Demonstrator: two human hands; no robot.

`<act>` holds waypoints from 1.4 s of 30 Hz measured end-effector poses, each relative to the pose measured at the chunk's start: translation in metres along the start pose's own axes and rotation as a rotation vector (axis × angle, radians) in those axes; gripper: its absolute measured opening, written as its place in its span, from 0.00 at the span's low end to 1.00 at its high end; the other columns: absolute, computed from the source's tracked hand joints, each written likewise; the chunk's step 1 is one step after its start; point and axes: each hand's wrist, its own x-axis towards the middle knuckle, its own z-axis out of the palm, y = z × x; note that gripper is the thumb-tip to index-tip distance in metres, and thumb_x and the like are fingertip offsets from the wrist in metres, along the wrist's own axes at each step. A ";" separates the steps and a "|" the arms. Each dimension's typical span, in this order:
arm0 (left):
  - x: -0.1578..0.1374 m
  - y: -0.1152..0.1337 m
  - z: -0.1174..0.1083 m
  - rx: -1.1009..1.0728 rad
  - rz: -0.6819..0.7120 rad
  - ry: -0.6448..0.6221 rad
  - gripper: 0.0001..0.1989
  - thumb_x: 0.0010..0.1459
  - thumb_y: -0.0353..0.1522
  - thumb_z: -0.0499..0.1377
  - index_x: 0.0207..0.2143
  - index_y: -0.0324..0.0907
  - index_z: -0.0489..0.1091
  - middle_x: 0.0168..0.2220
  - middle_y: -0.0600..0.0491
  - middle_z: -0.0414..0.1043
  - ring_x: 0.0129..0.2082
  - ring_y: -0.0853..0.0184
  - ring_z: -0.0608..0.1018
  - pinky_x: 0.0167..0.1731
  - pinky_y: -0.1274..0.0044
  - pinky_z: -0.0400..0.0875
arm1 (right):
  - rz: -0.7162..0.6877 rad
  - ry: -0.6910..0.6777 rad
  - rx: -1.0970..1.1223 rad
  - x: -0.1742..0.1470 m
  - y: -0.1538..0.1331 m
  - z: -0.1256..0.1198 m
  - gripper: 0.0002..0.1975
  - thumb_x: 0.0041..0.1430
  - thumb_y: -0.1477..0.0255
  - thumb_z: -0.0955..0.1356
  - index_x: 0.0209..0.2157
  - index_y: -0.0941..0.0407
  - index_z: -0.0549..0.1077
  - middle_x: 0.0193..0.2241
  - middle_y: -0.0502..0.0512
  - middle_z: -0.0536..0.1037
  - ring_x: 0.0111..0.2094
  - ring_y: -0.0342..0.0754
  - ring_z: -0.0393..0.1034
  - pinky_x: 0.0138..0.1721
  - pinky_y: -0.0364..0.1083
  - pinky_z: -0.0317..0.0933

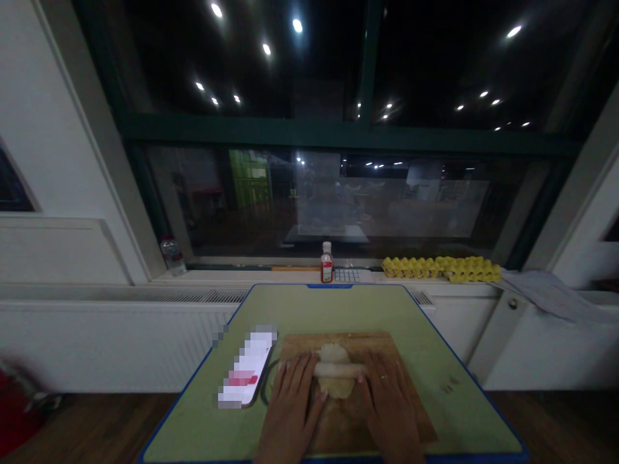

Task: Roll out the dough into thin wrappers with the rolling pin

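A pale rolling pin (339, 370) lies crosswise over a flattened piece of dough (337, 389), whose edges show above and below it. The dough rests on a wooden cutting board (345, 428). My left hand (293, 396) covers the pin's left end, fingers stretched forward over it and thumb on the near side. Over the right end lies my right hand (388, 396), its thumb by the dough's edge. Both hands hide the pin's ends. Left of the board is a lit phone (251, 366), partly pixelated, with a dark curved band (265, 385) beside it.
The board sits on a green table (333, 309) with blue edging. Along the windowsill stand a small bottle with a red label (327, 265), a clear bottle (173, 256) and yellow egg cartons (442, 268). A grey cloth (551, 295) lies right; radiators (120, 341) are behind.
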 end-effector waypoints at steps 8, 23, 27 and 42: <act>-0.021 0.002 -0.010 0.017 0.091 0.015 0.37 0.66 0.42 0.50 0.70 0.47 0.36 0.67 0.50 0.56 0.64 0.59 0.63 0.59 0.66 0.63 | -0.051 0.100 0.061 -0.019 -0.002 -0.016 0.25 0.68 0.61 0.57 0.63 0.54 0.62 0.57 0.58 0.72 0.59 0.55 0.64 0.62 0.57 0.51; 0.014 -0.002 0.008 -0.066 -0.044 -0.056 0.27 0.67 0.42 0.49 0.65 0.44 0.57 0.63 0.49 0.63 0.63 0.60 0.64 0.63 0.60 0.56 | 0.006 -0.044 0.003 0.011 0.003 0.005 0.23 0.68 0.62 0.58 0.57 0.58 0.69 0.56 0.59 0.72 0.59 0.56 0.63 0.62 0.59 0.51; -0.013 0.003 -0.010 -0.033 0.056 -0.010 0.34 0.66 0.41 0.50 0.70 0.46 0.41 0.67 0.50 0.56 0.65 0.60 0.61 0.61 0.64 0.61 | -0.040 0.008 0.048 -0.013 0.004 -0.012 0.25 0.68 0.60 0.57 0.62 0.55 0.63 0.59 0.57 0.70 0.60 0.55 0.62 0.62 0.56 0.50; 0.027 -0.008 0.009 -0.091 -0.021 -0.127 0.29 0.67 0.44 0.48 0.67 0.43 0.52 0.64 0.47 0.61 0.65 0.59 0.61 0.63 0.58 0.55 | 0.010 -0.082 0.061 0.022 0.007 0.004 0.22 0.68 0.66 0.57 0.56 0.60 0.69 0.56 0.59 0.72 0.59 0.55 0.64 0.62 0.58 0.51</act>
